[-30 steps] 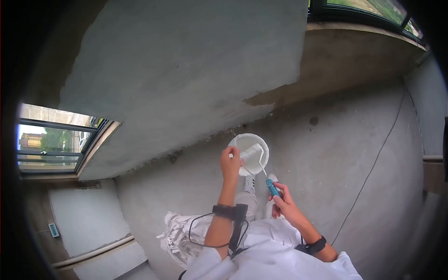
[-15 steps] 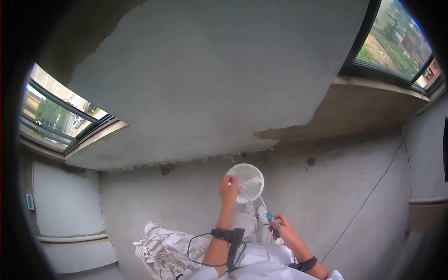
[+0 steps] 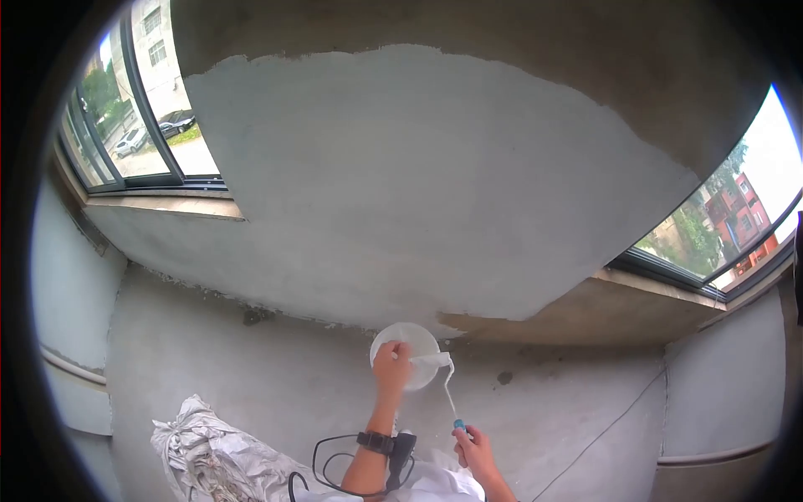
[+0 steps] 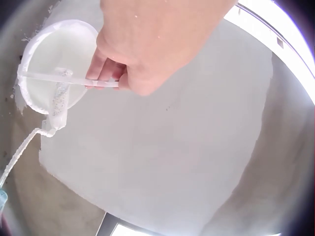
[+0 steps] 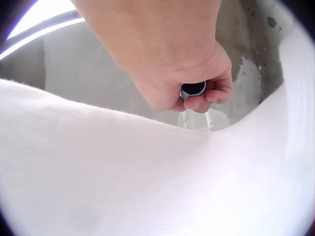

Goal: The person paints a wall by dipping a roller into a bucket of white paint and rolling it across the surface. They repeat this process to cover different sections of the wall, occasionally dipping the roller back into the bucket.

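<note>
My left hand (image 3: 391, 372) grips the pale handle (image 4: 106, 83) of a white bucket (image 3: 421, 337), knuckles up, above the bucket's mouth. White, paint-coated roller (image 4: 60, 98) lies across the right side of the bucket's rim in the head view, its sleeve partly over the opening. From its end a bent, white-smeared rod (image 3: 450, 393) runs down to a blue-green handle (image 3: 459, 424). My right hand (image 3: 477, 456) holds that handle, fingers curled round it; its dark round end (image 5: 193, 88) shows in the right wrist view.
A grey coated wall (image 3: 401, 184) rises ahead, with bare brown patches around it. Windows (image 3: 150, 109) stand at left and right. A crumpled whitish sheet (image 3: 222, 456) lies on the floor at left; a thin cable (image 3: 585, 443) crosses the floor at right.
The roller has come up from inside the bucket to its right rim. Both hands and the bucket sit lower in the head view, which has turned up toward the wall.
</note>
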Demonstrator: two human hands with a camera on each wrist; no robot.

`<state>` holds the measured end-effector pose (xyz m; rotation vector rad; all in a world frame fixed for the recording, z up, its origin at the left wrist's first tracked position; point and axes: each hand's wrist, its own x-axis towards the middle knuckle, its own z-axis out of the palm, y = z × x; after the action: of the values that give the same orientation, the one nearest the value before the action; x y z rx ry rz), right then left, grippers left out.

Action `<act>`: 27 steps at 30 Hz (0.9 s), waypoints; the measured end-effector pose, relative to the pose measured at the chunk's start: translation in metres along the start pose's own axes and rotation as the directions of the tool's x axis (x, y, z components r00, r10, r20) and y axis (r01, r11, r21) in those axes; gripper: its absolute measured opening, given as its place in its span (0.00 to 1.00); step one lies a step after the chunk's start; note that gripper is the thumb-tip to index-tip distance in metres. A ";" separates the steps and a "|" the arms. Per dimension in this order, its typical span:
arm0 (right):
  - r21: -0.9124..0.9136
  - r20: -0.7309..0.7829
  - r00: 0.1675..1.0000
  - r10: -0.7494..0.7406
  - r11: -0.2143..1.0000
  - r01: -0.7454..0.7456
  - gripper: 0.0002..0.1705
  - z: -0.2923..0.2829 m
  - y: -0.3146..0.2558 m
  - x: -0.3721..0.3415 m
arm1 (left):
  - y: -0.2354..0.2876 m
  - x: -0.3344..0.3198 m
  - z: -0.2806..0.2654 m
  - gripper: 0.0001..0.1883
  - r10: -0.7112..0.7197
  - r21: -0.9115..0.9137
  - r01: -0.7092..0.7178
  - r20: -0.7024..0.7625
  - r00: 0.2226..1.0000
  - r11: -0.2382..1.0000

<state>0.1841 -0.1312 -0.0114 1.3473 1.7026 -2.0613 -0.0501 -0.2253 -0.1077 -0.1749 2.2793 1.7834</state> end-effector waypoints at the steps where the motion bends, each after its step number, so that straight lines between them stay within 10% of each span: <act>1: -0.026 -0.020 1.000 -0.019 0.999 0.019 0.17 0.004 -0.001 0.003 | -0.002 0.006 0.000 0.13 0.006 -0.009 -0.007 -0.020 1.000 1.000; 8: -0.396 -0.125 0.956 -0.267 0.896 0.199 0.23 0.026 -0.006 0.008 | 0.038 0.012 -0.021 0.09 -0.024 -0.338 0.029 0.019 1.000 0.941; 12: -0.522 -0.098 0.857 -0.506 0.759 0.389 0.22 0.036 -0.006 0.005 | 0.032 0.024 -0.027 0.10 -0.001 -0.291 0.017 0.053 0.999 0.957; 21: -0.592 -0.057 0.828 -0.558 0.686 0.422 0.19 0.038 -0.020 0.011 | 0.016 0.037 -0.023 0.14 0.022 -0.235 -0.061 -0.163 0.986 0.970; 27: -0.019 0.078 0.965 -0.252 0.967 0.254 0.18 0.054 -0.029 0.010 | 0.066 0.019 -0.053 0.12 0.013 -0.355 -0.041 -0.080 0.997 0.934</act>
<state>0.1322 -0.1624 -0.0005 1.0761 1.9513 -2.1763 -0.0903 -0.2597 -0.0389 -0.2807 1.9915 2.2293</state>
